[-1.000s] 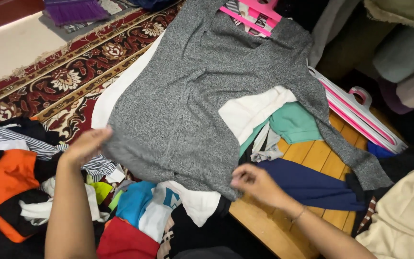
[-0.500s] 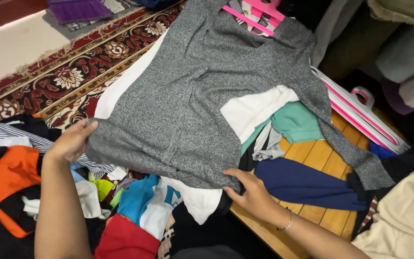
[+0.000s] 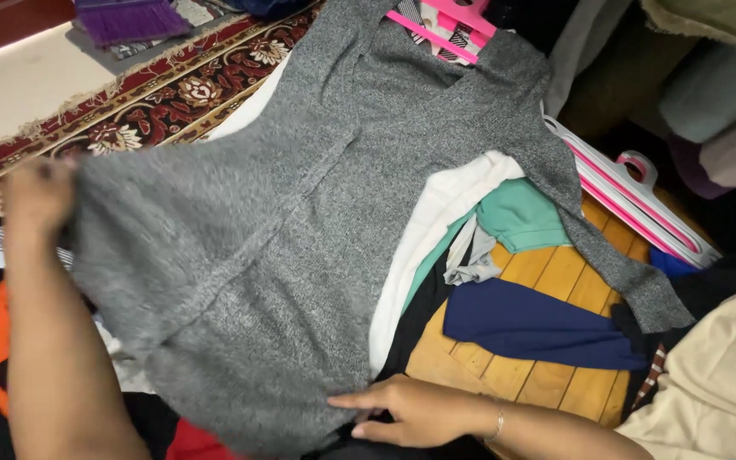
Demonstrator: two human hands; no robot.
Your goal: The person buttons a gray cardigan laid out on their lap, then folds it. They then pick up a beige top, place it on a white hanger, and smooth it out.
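A grey knit sweater (image 3: 317, 221) lies spread over a heap of clothes, its neck at the top and one sleeve trailing to the lower right. My left hand (image 3: 37, 198) grips the sweater's left hem corner and holds it lifted at the left edge. My right hand (image 3: 411, 411) sits at the bottom hem, thumb and fingers pinching the grey fabric, with a thin bracelet on the wrist.
Under the sweater lie a white garment (image 3: 436, 230), a teal one (image 3: 521, 213) and a navy one (image 3: 538, 324) on a wooden surface (image 3: 547, 383). Pink and white hangers (image 3: 632, 204) lie at the right. A patterned red rug (image 3: 163, 102) lies at the upper left, with orange and striped clothes at the left.
Both hands have taken hold of the sweater's bottom hem. My left hand has pulled its corner up and to the left, and the view has come closer.
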